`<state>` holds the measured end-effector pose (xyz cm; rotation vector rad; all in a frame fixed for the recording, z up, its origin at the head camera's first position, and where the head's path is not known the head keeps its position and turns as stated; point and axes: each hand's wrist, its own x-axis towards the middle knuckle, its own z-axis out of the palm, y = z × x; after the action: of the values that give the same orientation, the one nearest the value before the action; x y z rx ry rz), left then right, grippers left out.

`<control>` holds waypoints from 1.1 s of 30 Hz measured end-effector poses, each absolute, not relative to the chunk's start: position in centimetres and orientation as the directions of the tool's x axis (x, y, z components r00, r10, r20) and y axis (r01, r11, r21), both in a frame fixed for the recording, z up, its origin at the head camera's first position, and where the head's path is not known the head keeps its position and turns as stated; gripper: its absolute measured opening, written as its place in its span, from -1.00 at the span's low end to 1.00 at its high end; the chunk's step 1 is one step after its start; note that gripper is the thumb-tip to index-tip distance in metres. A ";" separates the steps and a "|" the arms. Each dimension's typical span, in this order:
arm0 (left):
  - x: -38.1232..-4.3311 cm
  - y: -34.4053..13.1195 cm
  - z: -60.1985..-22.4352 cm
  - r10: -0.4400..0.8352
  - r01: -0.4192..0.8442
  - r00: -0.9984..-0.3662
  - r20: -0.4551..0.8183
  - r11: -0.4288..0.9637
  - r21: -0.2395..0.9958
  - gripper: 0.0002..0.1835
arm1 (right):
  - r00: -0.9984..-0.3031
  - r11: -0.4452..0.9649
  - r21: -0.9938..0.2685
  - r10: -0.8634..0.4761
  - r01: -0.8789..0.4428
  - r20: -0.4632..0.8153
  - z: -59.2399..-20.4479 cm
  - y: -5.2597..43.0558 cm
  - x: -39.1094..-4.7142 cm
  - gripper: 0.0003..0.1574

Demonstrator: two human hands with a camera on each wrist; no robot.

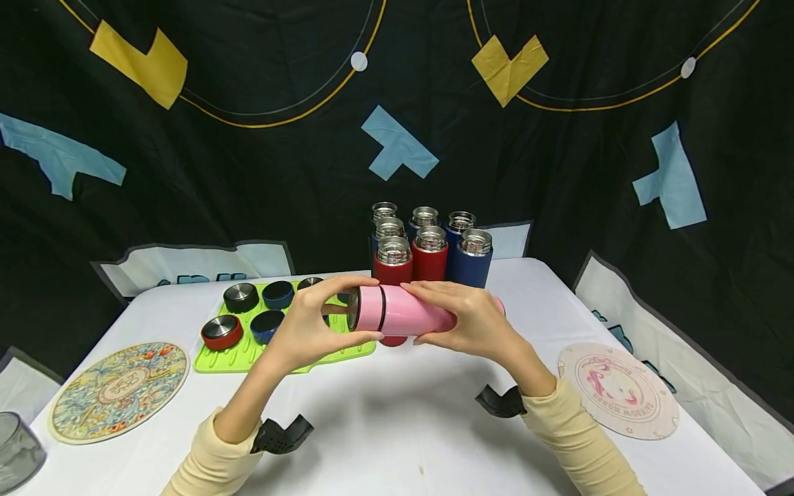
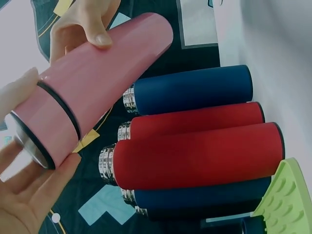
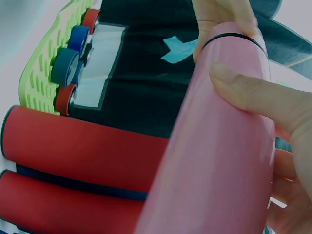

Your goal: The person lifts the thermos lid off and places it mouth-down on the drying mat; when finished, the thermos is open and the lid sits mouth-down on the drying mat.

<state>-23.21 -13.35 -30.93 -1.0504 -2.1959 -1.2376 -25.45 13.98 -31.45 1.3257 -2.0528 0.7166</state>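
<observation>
A pink thermos bottle (image 1: 412,311) is held sideways above the table, its cap (image 1: 370,308) on and pointing left. My left hand (image 1: 313,320) grips the cap, with the thumb on one side and fingers round the other. Around the bottle's body curls my right hand (image 1: 468,317), its thumb pressed along the pink surface in the right wrist view. A black ring (image 2: 59,108) marks the seam between cap and body. Behind the hands stand several uncapped bottles, among them a red bottle (image 1: 429,258) and a blue bottle (image 1: 474,258).
A lime green drying mat (image 1: 223,359) at the left carries several bottle caps, including a red cap (image 1: 221,332). A patterned round mat (image 1: 120,393) lies at far left, near a clear glass (image 1: 18,451). Another round mat (image 1: 620,390) lies at right.
</observation>
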 end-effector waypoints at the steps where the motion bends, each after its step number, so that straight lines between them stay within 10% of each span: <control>1: -23.2 -13.3 -30.9 0.390 0.752 -0.659 0.644 0.338 0.566 -0.29 | -0.322 0.366 -0.104 -0.609 -0.925 0.725 -31.5 13.9 -25.5 -0.06; 10: -23.2 -13.4 -31.0 0.371 0.664 -0.747 0.552 0.388 0.639 -0.28 | -0.296 0.431 -0.007 -0.607 -0.903 0.737 -31.4 13.7 -25.4 -0.04; 24: -23.5 -14.1 -30.7 0.532 0.815 -0.575 0.622 0.307 0.492 -0.21 | -0.377 0.391 -0.148 -0.615 -0.909 0.693 -31.5 14.3 -25.7 -0.06; 33: -23.4 -14.1 -30.7 0.399 0.692 -0.721 0.566 0.389 0.608 -0.26 | -0.360 0.406 -0.114 -0.606 -0.907 0.709 -31.5 14.1 -25.7 -0.04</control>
<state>-23.39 -14.07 -30.66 -0.9515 -2.3249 -1.2540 -25.69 14.08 -31.54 1.2826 -2.0868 0.6760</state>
